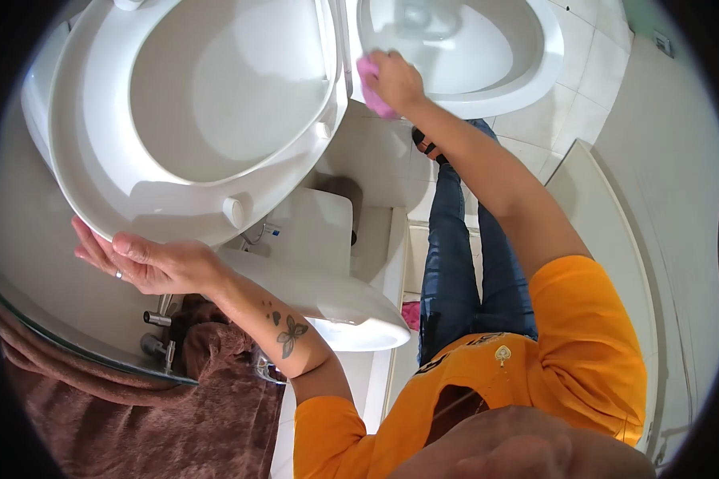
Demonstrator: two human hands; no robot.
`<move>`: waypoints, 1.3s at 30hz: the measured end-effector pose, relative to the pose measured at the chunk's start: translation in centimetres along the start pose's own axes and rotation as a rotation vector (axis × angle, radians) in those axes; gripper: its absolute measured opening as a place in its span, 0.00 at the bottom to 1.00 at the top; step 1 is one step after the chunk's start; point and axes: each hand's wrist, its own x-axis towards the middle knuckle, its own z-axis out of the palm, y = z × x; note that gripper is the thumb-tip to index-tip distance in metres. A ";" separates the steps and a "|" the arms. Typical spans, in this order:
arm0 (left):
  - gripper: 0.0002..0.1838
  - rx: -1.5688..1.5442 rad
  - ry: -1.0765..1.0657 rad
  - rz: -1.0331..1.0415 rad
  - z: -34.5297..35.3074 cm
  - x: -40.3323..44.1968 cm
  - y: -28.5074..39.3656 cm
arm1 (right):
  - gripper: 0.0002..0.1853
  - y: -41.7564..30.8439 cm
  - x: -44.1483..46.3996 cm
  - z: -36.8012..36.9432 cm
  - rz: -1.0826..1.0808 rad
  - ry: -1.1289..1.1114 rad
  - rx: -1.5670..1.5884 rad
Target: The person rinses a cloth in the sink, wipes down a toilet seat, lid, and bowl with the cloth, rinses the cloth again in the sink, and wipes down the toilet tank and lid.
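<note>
A raised white toilet seat (96,104) fills the upper left, with its round-ended bumpers facing the camera. My left hand (148,263) supports the seat's lower edge, the thumb on one side and the fingers bent behind it. At the top centre, my right hand (398,82) is closed around a pink cloth or sponge (373,86). It is beside the rim of the white toilet bowl (527,88), near the hinge side of the seat. Whether the pink item touches the rim cannot be told.
A white basin (327,299) stands between my left arm and my legs. Brown towels (152,431) hang at the lower left by a glass edge (96,359) and metal valves (158,318). A curved white ledge (607,215) runs along the right.
</note>
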 end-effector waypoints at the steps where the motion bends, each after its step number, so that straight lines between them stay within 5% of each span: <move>1: 0.28 -0.003 0.004 -0.004 -0.1 0.0 0.0 | 0.14 1.1 -2.1 -0.5 -0.061 -0.025 -0.021; 8: 0.26 -0.035 0.002 0.074 -0.1 0.3 -0.8 | 0.11 12.6 -7.0 -14.8 -0.284 -0.338 -0.546; 11: 0.26 -0.039 0.009 0.081 0.0 0.3 -0.5 | 0.14 16.7 -4.6 -21.9 -0.380 -0.238 -0.817; 13: 0.26 -0.039 0.014 0.084 0.1 0.3 -0.2 | 0.12 17.9 -1.1 -25.1 -0.356 0.057 -1.012; 15: 0.25 -0.025 0.024 0.090 0.0 0.3 -0.2 | 0.12 16.1 3.1 -29.2 -0.270 0.120 -0.931; 20: 0.25 -0.026 0.025 0.080 0.0 0.1 -0.1 | 0.08 3.0 8.3 -25.3 -0.294 0.235 -0.608; 22: 0.25 -0.014 0.032 0.078 0.1 0.0 0.2 | 0.07 0.8 10.7 -21.0 -0.545 0.270 -0.400; 27: 0.25 -0.007 0.031 0.058 -0.2 -0.3 0.1 | 0.07 0.1 16.3 -11.6 -0.607 0.303 -0.497; 30: 0.25 -0.008 0.029 0.041 -0.3 -0.7 1.2 | 0.05 1.5 14.5 -13.9 -0.453 0.474 -0.402; 32: 0.26 -0.019 0.010 0.035 -0.7 -1.1 1.9 | 0.05 4.6 10.5 -20.0 -0.056 0.434 -0.320; 33: 0.26 -0.150 0.001 -0.019 -0.9 -1.4 3.0 | 0.09 7.6 8.2 -22.1 -0.002 0.383 -0.171; 34: 0.27 -0.279 -0.007 -0.073 -1.1 -1.7 3.6 | 0.14 12.1 7.0 -23.9 0.101 0.282 -0.485; 36: 0.32 -0.427 -0.066 -0.191 -1.3 -3.9 4.0 | 0.16 17.5 1.5 -25.7 0.225 0.238 -0.590; 37: 0.34 -0.576 -0.130 -0.293 -1.5 -5.7 5.5 | 0.17 20.8 -1.7 -26.8 0.208 -0.008 -0.737; 39: 0.37 -0.661 -0.378 -0.246 -2.1 -8.7 9.6 | 0.16 21.1 -8.1 -28.2 0.510 -0.166 -0.532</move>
